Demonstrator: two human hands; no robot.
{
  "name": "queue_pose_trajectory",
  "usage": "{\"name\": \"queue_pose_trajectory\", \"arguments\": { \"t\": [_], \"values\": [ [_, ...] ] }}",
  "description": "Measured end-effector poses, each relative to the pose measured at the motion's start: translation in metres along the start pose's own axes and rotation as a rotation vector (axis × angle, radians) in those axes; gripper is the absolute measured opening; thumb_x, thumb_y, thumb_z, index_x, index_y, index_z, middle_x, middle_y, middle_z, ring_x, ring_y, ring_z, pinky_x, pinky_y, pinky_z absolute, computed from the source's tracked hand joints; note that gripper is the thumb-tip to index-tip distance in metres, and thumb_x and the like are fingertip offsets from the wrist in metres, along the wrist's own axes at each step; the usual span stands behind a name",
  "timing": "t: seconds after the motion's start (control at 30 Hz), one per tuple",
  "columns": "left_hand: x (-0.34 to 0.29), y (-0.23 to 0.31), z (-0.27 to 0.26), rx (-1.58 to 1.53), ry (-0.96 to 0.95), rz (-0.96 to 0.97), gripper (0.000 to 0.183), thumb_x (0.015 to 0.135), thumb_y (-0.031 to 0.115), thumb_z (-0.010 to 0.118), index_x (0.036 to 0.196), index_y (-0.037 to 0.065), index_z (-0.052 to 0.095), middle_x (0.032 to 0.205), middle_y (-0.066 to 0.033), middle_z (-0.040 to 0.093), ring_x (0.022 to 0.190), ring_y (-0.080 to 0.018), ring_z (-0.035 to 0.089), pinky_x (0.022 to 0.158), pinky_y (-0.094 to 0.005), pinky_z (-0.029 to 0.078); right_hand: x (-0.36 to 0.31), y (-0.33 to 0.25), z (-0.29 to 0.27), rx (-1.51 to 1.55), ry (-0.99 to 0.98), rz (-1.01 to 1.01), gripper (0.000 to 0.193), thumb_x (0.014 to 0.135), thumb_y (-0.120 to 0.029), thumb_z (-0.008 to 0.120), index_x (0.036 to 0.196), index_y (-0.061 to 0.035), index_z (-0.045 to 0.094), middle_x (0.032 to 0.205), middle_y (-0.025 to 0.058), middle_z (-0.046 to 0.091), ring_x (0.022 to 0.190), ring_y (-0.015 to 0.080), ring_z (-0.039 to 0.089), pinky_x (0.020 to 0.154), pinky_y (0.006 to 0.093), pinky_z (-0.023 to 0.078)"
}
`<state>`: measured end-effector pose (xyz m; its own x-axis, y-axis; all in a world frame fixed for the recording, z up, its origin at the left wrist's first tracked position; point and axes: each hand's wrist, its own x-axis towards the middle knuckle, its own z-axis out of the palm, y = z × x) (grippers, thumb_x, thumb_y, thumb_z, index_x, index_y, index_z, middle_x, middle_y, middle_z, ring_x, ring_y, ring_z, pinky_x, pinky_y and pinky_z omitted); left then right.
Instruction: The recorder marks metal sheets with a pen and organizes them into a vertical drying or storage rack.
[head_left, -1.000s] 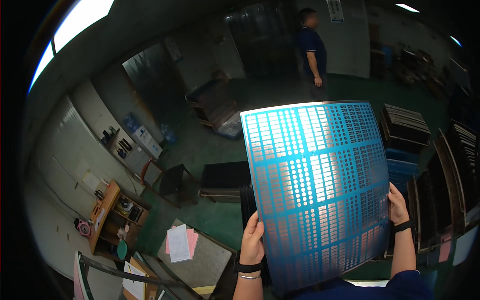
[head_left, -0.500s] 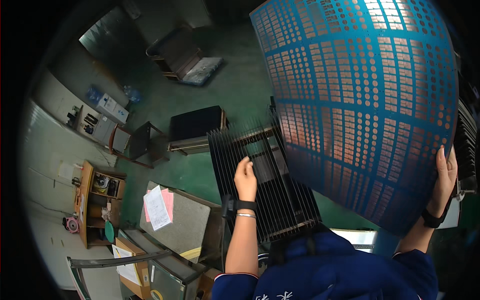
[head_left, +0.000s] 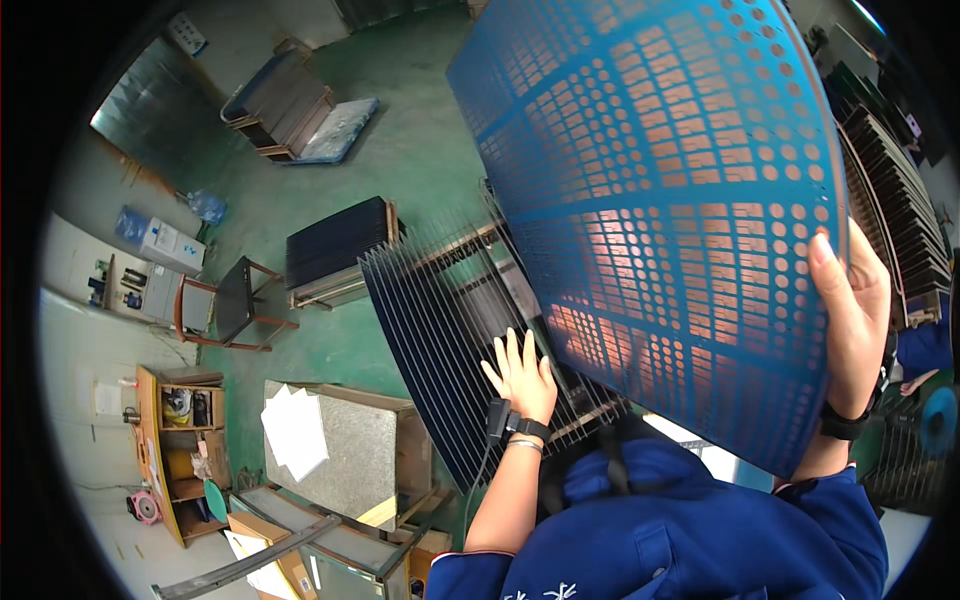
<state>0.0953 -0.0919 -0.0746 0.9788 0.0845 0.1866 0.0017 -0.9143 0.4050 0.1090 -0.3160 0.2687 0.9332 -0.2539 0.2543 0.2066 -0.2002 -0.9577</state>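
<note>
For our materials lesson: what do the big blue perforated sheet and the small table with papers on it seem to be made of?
Blue perforated sheet: probably thin metal or laminate with a matte blue coating; punched holes, copper-coloured patches, and it bows in the right hand. Small table: speckled grey top, likely stone or galvanised metal; the picture leaves it open.

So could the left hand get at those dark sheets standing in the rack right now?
Probably yes: the left hand is spread open right over the upright dark sheets, with nothing between them. Only the right hand holds the blue perforated sheet.
</note>
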Motion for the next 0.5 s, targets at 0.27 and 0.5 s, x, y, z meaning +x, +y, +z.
{"name": "queue_pose_trajectory", "arguments": {
  "t": [0.27,0.5],
  "values": [
    [0.002,-0.005,0.002,0.09,-0.025,0.014,0.05,0.09,0.025,0.055,0.139,0.017,0.046,0.15,-0.0102,0.035,0.14,-0.0324,0.027,0.111,-0.0606,0.013,-0.038,0.052,0.071,-0.284,-0.205,-0.089,0.031,0.092,-0.004,0.057,0.121,0.005,0.057,0.094,0.0154,0.068,0.074,0.013,0.063,0.068,0.0286,0.051],
    [0.005,0.005,-0.002,0.079,-0.036,-0.006,0.051,0.087,0.017,0.058,0.137,0.019,0.048,0.148,-0.0112,0.037,0.139,-0.0325,0.031,0.112,-0.0587,0.014,-0.057,0.145,0.103,-0.342,-0.27,-0.103,0.034,0.088,-0.004,0.055,0.122,0.0015,0.057,0.091,0.0262,0.064,0.076,0.0401,0.063,0.063,0.0413,0.052]
  ]
}}
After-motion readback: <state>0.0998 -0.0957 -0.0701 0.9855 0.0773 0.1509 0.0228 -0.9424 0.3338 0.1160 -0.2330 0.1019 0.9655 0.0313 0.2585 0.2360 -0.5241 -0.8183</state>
